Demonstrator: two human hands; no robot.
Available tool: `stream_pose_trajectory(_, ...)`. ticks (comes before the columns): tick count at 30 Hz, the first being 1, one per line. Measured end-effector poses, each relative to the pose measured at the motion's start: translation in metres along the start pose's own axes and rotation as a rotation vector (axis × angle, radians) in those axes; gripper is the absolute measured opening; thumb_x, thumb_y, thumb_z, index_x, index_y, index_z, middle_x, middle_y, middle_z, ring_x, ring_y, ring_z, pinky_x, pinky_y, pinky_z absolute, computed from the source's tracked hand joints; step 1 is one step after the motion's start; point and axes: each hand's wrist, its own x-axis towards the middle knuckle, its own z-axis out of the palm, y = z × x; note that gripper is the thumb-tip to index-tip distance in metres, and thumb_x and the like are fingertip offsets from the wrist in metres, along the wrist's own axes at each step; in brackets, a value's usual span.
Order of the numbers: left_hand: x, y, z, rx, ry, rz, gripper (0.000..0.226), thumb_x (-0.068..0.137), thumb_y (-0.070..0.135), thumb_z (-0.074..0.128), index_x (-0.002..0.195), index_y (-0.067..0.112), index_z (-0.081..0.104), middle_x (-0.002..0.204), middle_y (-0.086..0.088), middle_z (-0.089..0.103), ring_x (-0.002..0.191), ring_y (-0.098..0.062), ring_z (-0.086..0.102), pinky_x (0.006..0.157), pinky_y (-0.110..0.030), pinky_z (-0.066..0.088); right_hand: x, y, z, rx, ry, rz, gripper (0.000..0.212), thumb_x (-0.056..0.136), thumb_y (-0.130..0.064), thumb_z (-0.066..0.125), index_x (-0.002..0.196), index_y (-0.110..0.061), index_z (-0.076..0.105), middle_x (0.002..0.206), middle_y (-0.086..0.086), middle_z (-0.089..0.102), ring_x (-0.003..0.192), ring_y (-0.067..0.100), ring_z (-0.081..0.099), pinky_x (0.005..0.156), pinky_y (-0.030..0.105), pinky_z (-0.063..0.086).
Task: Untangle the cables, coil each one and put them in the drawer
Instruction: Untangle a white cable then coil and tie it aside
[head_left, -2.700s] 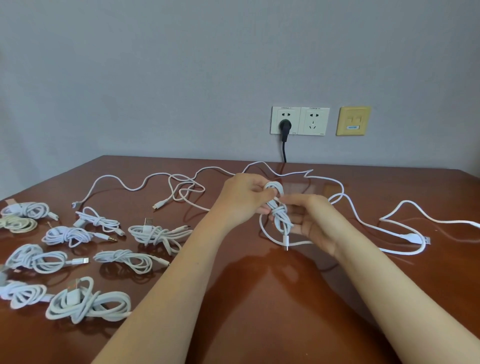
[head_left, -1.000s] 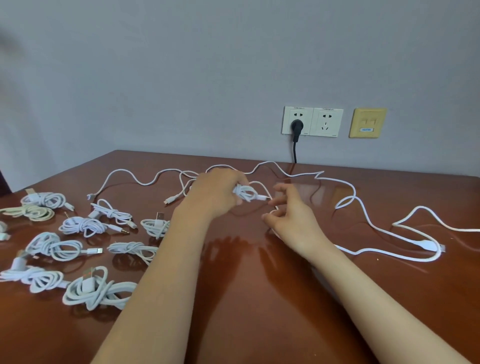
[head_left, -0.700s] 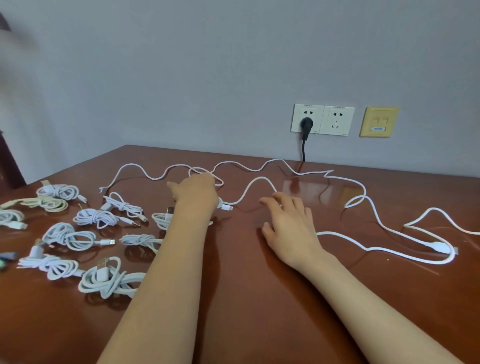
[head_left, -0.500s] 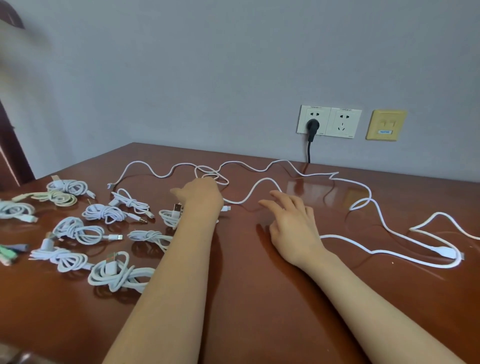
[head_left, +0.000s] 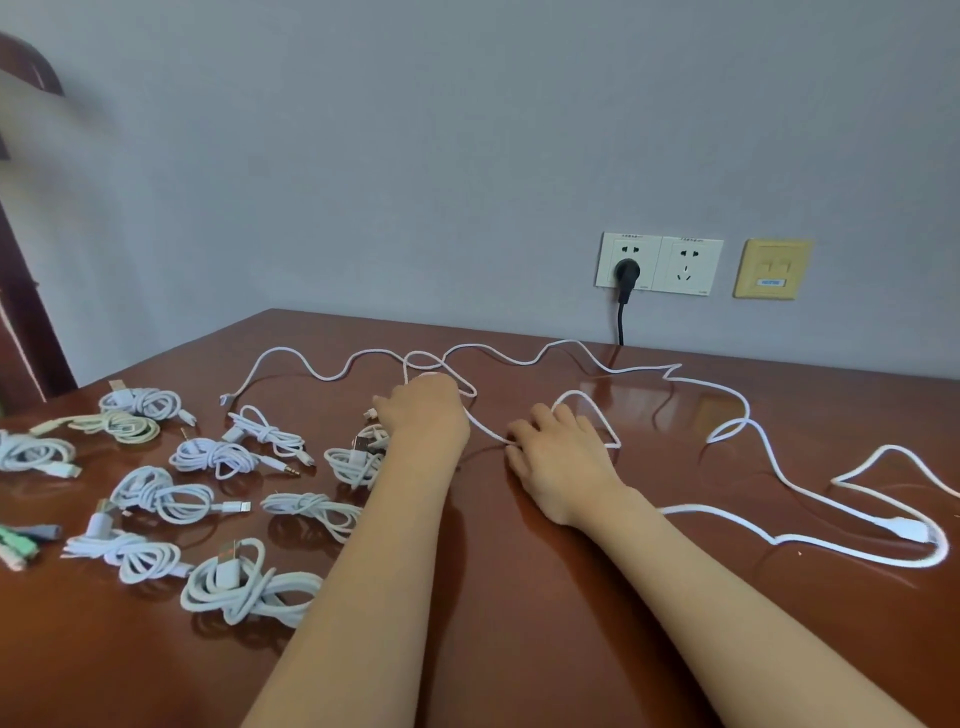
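Observation:
Several white cables lie coiled in rows on the left of the brown table (head_left: 519, 597), among them a thick coil (head_left: 244, 582) at the front. The small coil (head_left: 375, 435) sits just beyond a coil with a USB plug (head_left: 353, 462). My left hand (head_left: 423, 410) hovers palm down over the small coil with its fingers reaching left, and it holds nothing that shows. My right hand (head_left: 561, 452) rests flat on the table, its fingertips touching a loose thin white cable (head_left: 582, 358) that snakes across the back. No drawer is in view.
A thicker loose white cable (head_left: 909, 530) loops at the right edge. A black plug (head_left: 627, 270) sits in the wall socket (head_left: 657, 262) beside a yellow plate (head_left: 772, 268). Dark wooden furniture (head_left: 21, 312) stands at far left, and green connectors (head_left: 13, 545) lie by the left table edge.
Both hands held a cable being wound into a small coil. My left hand carried it left and set it down by the other coils, while my right hand let go and came to rest on the table.

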Motion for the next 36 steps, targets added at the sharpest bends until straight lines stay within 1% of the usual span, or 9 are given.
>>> stream_pose_trajectory(3, -0.001, 0.002, 0.002, -0.049, 0.049, 0.057, 0.037, 0.091, 0.005, 0.045, 0.124, 0.017, 0.055, 0.131, -0.012, 0.053, 0.122, -0.032, 0.048, 0.101, -0.038, 0.036, -0.006, 0.002, -0.002, -0.047, 0.002, 0.116, 0.026, 0.093, -0.034, 0.051, 0.105, -0.011, 0.054, 0.108, 0.009, 0.058, 0.106, 0.029, 0.049, 0.083, 0.033, 0.036)
stream_pose_trajectory(5, -0.003, 0.006, 0.004, -0.078, 0.076, 0.103, 0.039, 0.091, 0.004, 0.044, 0.126, 0.019, 0.053, 0.130, -0.011, 0.053, 0.121, -0.031, 0.049, 0.098, -0.037, 0.037, -0.011, 0.003, -0.008, -0.138, 0.077, 0.083, 0.031, 0.056, -0.024, 0.083, 0.074, -0.012, 0.061, 0.072, 0.006, 0.063, 0.073, 0.027, 0.060, 0.062, 0.027, 0.043)
stream_pose_trajectory(6, -0.004, 0.008, 0.004, -0.088, 0.082, 0.126, 0.041, 0.090, 0.003, 0.043, 0.127, 0.019, 0.052, 0.130, -0.010, 0.053, 0.122, -0.030, 0.048, 0.098, -0.036, 0.037, -0.015, 0.006, -0.010, -0.171, 0.108, 0.092, 0.032, 0.045, -0.017, 0.085, 0.066, -0.012, 0.061, 0.064, 0.006, 0.061, 0.065, 0.026, 0.059, 0.058, 0.026, 0.043)
stream_pose_trajectory(11, -0.007, 0.019, 0.010, -0.066, 0.110, 0.219, 0.045, 0.089, 0.005, 0.045, 0.132, 0.016, 0.045, 0.132, -0.013, 0.051, 0.124, -0.031, 0.045, 0.099, -0.037, 0.036, -0.036, 0.034, -0.020, -0.241, -0.068, 0.266, 0.029, 0.088, -0.005, 0.042, 0.115, -0.006, 0.052, 0.122, 0.013, 0.048, 0.117, 0.029, 0.040, 0.094, 0.033, 0.031)
stream_pose_trajectory(17, -0.014, 0.026, 0.018, -0.013, -0.009, 0.273, 0.043, 0.091, 0.011, 0.045, 0.133, 0.012, 0.043, 0.135, -0.013, 0.049, 0.125, -0.032, 0.044, 0.103, -0.036, 0.032, -0.042, 0.042, -0.017, -0.244, 0.071, 0.424, 0.023, 0.030, -0.017, 0.074, 0.049, -0.010, 0.064, 0.060, 0.009, 0.057, 0.060, 0.027, 0.056, 0.056, 0.028, 0.044)
stream_pose_trajectory(19, -0.015, 0.028, 0.021, 0.012, -0.016, 0.299, 0.042, 0.090, 0.010, 0.043, 0.132, 0.010, 0.043, 0.134, -0.013, 0.050, 0.125, -0.033, 0.043, 0.106, -0.037, 0.028, -0.041, 0.041, -0.016, -0.105, 0.119, 0.346, 0.032, 0.057, -0.019, 0.059, 0.083, -0.004, 0.070, 0.079, 0.014, 0.062, 0.076, 0.033, 0.059, 0.067, 0.036, 0.048)
stream_pose_trajectory(22, -0.017, 0.031, 0.027, 0.044, -0.059, 0.323, 0.041, 0.090, 0.006, 0.040, 0.130, 0.007, 0.041, 0.132, -0.014, 0.051, 0.127, -0.032, 0.041, 0.111, -0.040, 0.020, -0.038, 0.034, -0.007, 0.113, 0.116, 0.173, 0.046, 0.098, -0.023, 0.032, 0.144, -0.016, 0.028, 0.127, 0.009, 0.050, 0.115, 0.031, 0.045, 0.092, 0.037, 0.034)
stream_pose_trajectory(29, -0.017, 0.043, 0.032, -0.137, -0.019, 0.418, 0.034, 0.092, 0.002, 0.042, 0.126, 0.006, 0.043, 0.125, -0.016, 0.053, 0.115, -0.035, 0.050, 0.089, -0.036, 0.039, -0.037, 0.040, -0.002, 0.153, 0.172, 0.182, 0.033, 0.098, -0.023, 0.034, 0.126, -0.016, 0.048, 0.121, 0.006, 0.053, 0.113, 0.028, 0.044, 0.090, 0.034, 0.032)
stream_pose_trajectory(36, -0.025, 0.055, 0.028, -0.362, -0.207, 0.506, 0.014, 0.085, 0.005, 0.047, 0.088, 0.004, 0.061, 0.094, -0.014, 0.061, 0.091, -0.030, 0.055, 0.069, -0.028, 0.040, -0.041, 0.036, -0.010, 0.412, 0.282, 0.106, 0.036, 0.085, -0.008, 0.044, 0.119, -0.008, 0.056, 0.117, 0.011, 0.056, 0.108, 0.033, 0.048, 0.088, 0.038, 0.039)
